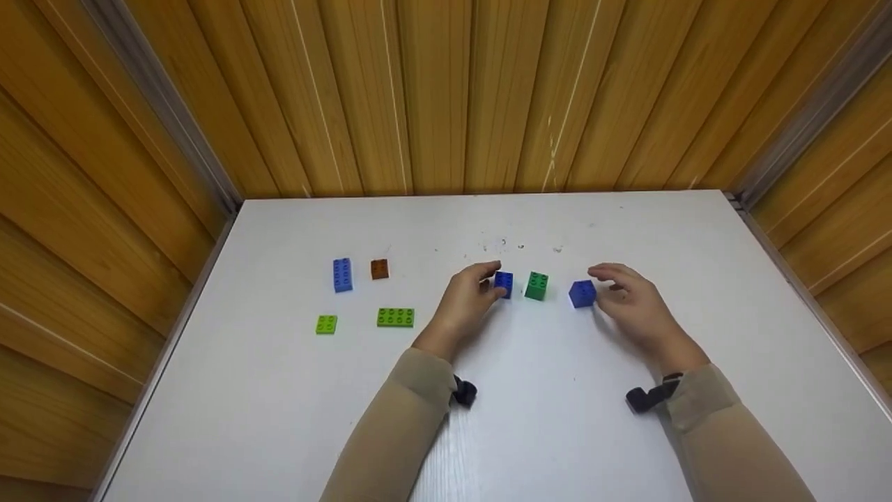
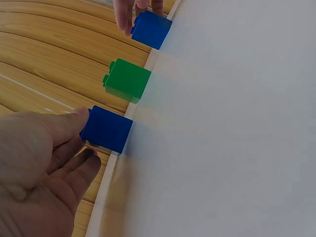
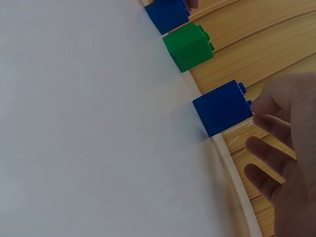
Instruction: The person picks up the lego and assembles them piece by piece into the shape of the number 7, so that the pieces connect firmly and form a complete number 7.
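Observation:
Three tall toy building bricks stand in a row in the head view. My left hand (image 1: 468,301) holds the left blue brick (image 1: 504,284) between thumb and forefinger; the thumb overlaps its near side. A green brick (image 1: 536,286) stands just right of it, untouched. Further right is another blue brick (image 1: 582,293), turned at an angle. Beside it is my right hand (image 1: 637,307), fingers loosely bent and spread. In the right wrist view the thumb (image 3: 270,96) reaches the studded edge of that blue brick (image 3: 223,108), with the other fingers apart from it.
On the left of the white table (image 1: 244,390) lie a light blue brick (image 1: 342,275), a brown brick (image 1: 379,269), a small lime brick (image 1: 326,325) and a longer lime brick (image 1: 395,318). Wood-look panels (image 1: 432,97) rise behind the table and at both sides.

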The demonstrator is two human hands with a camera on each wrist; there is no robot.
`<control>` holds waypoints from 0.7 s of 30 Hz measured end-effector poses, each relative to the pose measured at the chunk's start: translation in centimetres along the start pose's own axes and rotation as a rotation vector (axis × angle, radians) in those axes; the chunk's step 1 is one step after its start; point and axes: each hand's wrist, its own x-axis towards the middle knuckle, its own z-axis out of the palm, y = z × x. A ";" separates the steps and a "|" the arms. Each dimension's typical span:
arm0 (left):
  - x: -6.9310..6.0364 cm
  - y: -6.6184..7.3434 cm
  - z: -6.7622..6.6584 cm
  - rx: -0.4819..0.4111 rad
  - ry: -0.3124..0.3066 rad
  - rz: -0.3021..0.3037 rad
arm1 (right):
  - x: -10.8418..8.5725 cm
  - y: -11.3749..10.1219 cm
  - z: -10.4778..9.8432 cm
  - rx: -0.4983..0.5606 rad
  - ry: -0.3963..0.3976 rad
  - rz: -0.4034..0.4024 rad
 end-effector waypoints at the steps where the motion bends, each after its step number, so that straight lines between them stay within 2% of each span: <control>1: 0.0 -0.1 0.0 0.006 0.003 0.003 | 0.0 0.0 0.0 -0.007 -0.005 0.005; 10: -0.1 -0.3 -0.1 0.020 0.021 0.029 | 0.0 0.2 -0.1 -0.054 -0.018 0.009; 14: -0.1 -0.3 -0.1 0.035 0.022 0.022 | -0.1 0.1 -0.1 -0.085 -0.028 0.029; 21: -0.2 -0.3 -0.1 0.118 0.011 -0.001 | -0.1 -0.1 0.0 -0.120 -0.056 0.088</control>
